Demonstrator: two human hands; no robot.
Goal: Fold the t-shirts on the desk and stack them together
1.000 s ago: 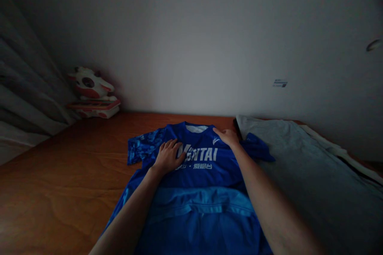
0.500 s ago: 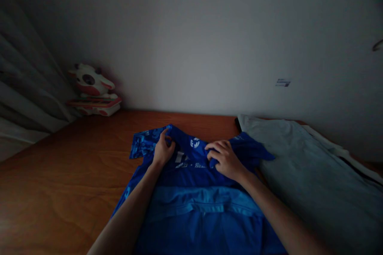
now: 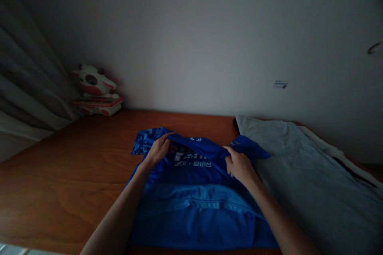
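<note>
A blue short-sleeved shirt (image 3: 194,175) with white lettering lies on the wooden table (image 3: 74,175), its sleeves pointing away from me. My left hand (image 3: 160,149) is closed on the fabric near the left shoulder. Near the right shoulder, my right hand (image 3: 237,163) grips the same upper fold. Between the two hands the fold is lifted and stretched, with white print on it. Lighter blue cloth (image 3: 203,197) crosses the lower part of the shirt.
Grey cloth (image 3: 299,175) covers the right side, with white and black layers along its far edge. At the back left stands a cow figure (image 3: 95,87) beside a curtain (image 3: 26,75). A pale wall (image 3: 191,40) rises behind the table.
My hands have moved farther apart, the right one going rightward. The upper fabric has been drawn into a taut fold between them, and more of the lettering shows.
</note>
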